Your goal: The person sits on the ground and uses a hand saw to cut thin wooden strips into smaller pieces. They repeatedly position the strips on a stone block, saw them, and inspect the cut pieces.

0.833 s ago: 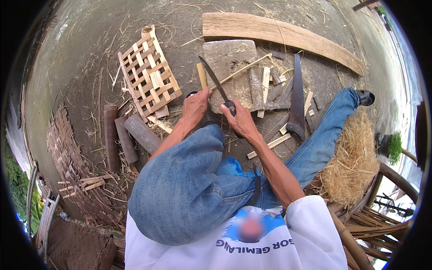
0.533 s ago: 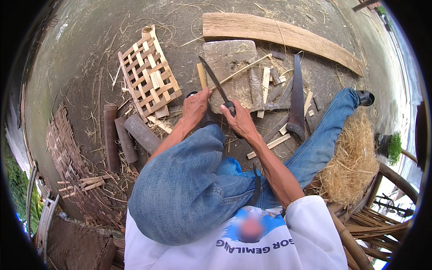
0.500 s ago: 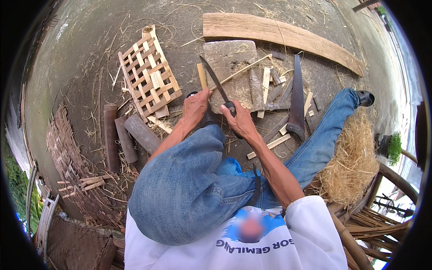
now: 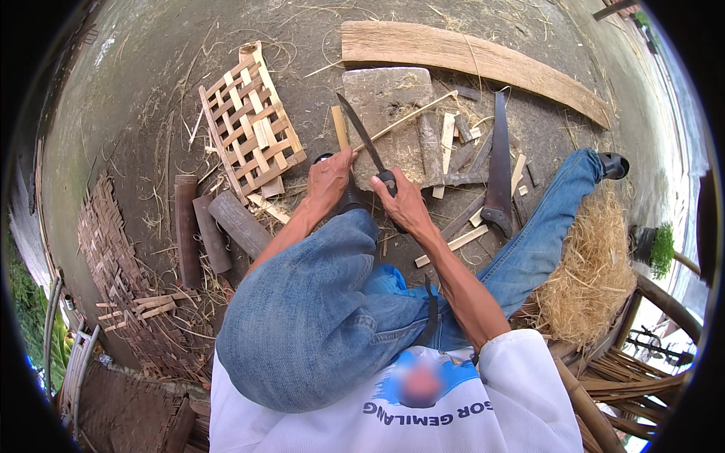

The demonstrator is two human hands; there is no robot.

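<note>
My right hand [image 4: 404, 202] is wrapped round the dark handle of a long curved knife [image 4: 364, 136], its blade pointing up and to the left. In my left hand [image 4: 328, 183], beside my bent knee, the fingers pinch a thin bamboo strip [image 4: 417, 115]. That strip slants away to the upper right, over a worn wooden board [image 4: 385, 87], and the knife blade crosses its near end. Just beyond my left fingers stands a short flat piece of bamboo [image 4: 339, 127]; I cannot tell whether they touch it.
A woven bamboo panel [image 4: 253, 124] lies at left, above several bamboo tubes [image 4: 240, 224]. On the right are a handsaw [image 4: 499, 166], offcuts [image 4: 447, 143] and a heap of shavings [image 4: 593, 272]. A long curved plank [image 4: 476, 60] lies at the far side. Frayed matting [image 4: 113, 241] spreads at far left.
</note>
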